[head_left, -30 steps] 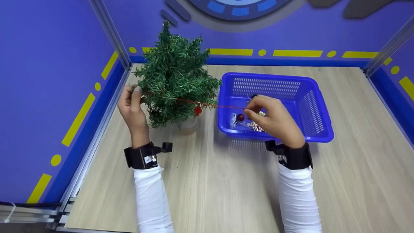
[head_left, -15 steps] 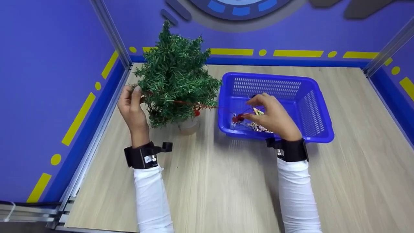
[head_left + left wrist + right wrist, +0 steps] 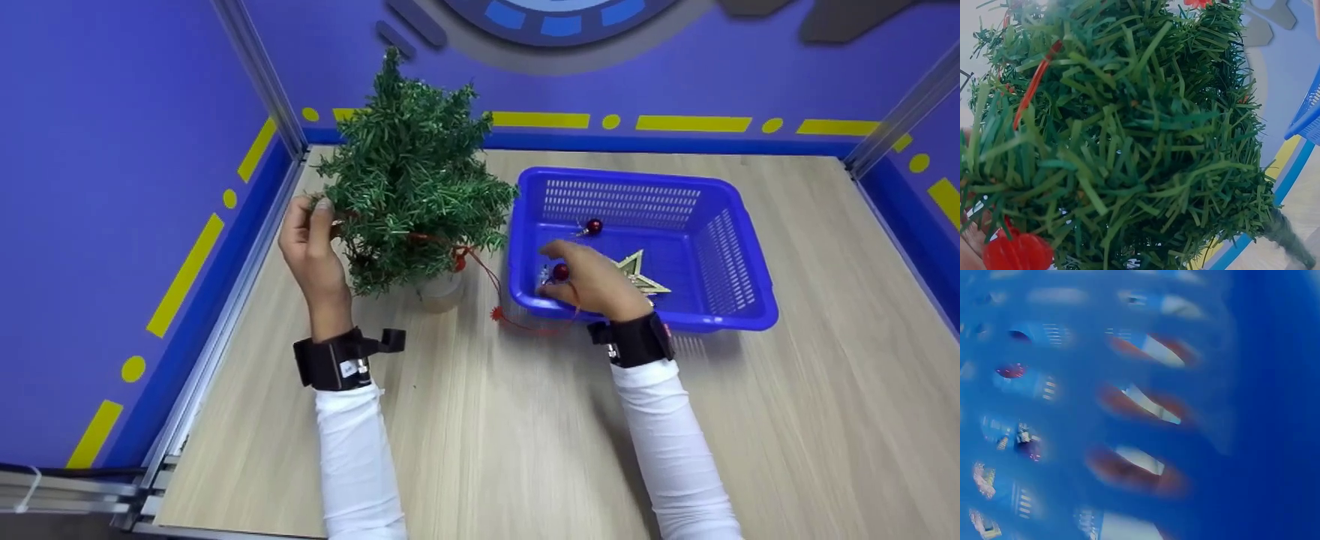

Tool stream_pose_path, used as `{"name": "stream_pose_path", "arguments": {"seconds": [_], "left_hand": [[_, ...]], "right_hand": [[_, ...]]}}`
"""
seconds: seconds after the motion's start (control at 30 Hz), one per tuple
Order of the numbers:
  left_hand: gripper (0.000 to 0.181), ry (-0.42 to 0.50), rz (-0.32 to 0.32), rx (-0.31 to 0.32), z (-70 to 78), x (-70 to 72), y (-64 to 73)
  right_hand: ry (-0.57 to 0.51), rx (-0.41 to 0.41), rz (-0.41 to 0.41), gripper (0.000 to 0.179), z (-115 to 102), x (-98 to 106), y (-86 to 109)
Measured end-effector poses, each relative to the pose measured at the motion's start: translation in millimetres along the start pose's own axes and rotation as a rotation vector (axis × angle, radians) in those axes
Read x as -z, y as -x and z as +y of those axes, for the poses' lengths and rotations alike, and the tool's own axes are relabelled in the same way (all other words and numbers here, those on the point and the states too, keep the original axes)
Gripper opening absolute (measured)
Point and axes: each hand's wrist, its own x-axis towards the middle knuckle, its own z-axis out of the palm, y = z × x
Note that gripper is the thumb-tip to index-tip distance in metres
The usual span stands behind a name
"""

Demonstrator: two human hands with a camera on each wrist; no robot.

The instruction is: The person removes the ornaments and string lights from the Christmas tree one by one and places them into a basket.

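Note:
A small green artificial Christmas tree (image 3: pixel 416 169) stands at the left, with a red string garland (image 3: pixel 517 325) wound around it. At the tree's left side my left hand (image 3: pixel 311 259) pinches the garland, its fingertips partly hidden by branches. Red ornaments (image 3: pixel 1018 252) hang on the string. My right hand (image 3: pixel 598 283) is over the basket's near left corner, thumb and fingers spread apart. Between them a red bauble (image 3: pixel 560 271) shows, apparently ungripped. The loose garland sags over the basket rim beside this hand, with a red snowflake-like piece (image 3: pixel 496 313) on it. The right wrist view is blurred.
The blue plastic basket (image 3: pixel 750 259) stands right of the tree. Inside lie a gold star (image 3: pixel 639 276) and another red bauble (image 3: pixel 594 226). Blue-purple panels (image 3: pixel 112 187) wall the table (image 3: pixel 480 450) at the back and sides.
My right hand has let go of the garland and moved left and down into the basket. The string has gone from taut to slack. My left hand has stayed in place.

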Motion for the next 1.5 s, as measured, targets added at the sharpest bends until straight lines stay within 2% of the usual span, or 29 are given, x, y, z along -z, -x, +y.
{"name": "stream_pose_path", "arguments": {"seconds": [0.13, 0.33, 0.57, 0.63, 0.73, 0.87, 1.03, 1.17, 1.3, 1.5], "left_hand": [[0.026, -0.002, -0.01, 0.013, -1.7, -1.9, 1.8], [0.027, 0.005, -0.018, 0.003, -2.6, -2.7, 2.2], [0.025, 0.023, -0.043, -0.006, -0.8, -4.7, 0.0], [0.025, 0.025, -0.047, -0.008, 0.3, -4.6, -1.0], [0.027, 0.025, -0.044, -0.009, 1.1, -3.9, -2.5], [0.028, 0.015, -0.031, -0.003, 0.0, -2.3, -2.3], [0.029, 0.002, -0.019, 0.003, -3.0, 0.1, -0.9], [0.027, 0.006, -0.012, 0.009, -3.1, 0.8, -0.2], [0.027, 0.013, -0.008, 0.006, -3.0, 0.6, -0.1], [0.027, 0.008, -0.021, 0.003, -1.2, 0.8, -0.7]], "right_hand": [[-0.002, -0.026, -0.06, 0.051, 2, -3, -4.7], [0.152, -0.005, -0.078, 0.041, -2, 5, -5.9], [0.311, -0.137, -0.087, 0.03, 8, 17, 5.2], [0.314, -0.177, -0.099, 0.028, 12, 19, 6.0], [0.296, -0.191, -0.107, 0.028, 16, 19, 4.6], [0.224, -0.15, -0.107, 0.034, 16, 16, 2.4], [0.159, -0.067, -0.004, 0.027, 4, 11, 5.8], [0.126, -0.009, 0.087, 0.024, -17, 14, 10.9], [0.037, 0.056, 0.145, 0.023, -46, 19, 17.9], [-0.142, 0.268, 0.298, 0.019, -91, 17, 22.3]]}}
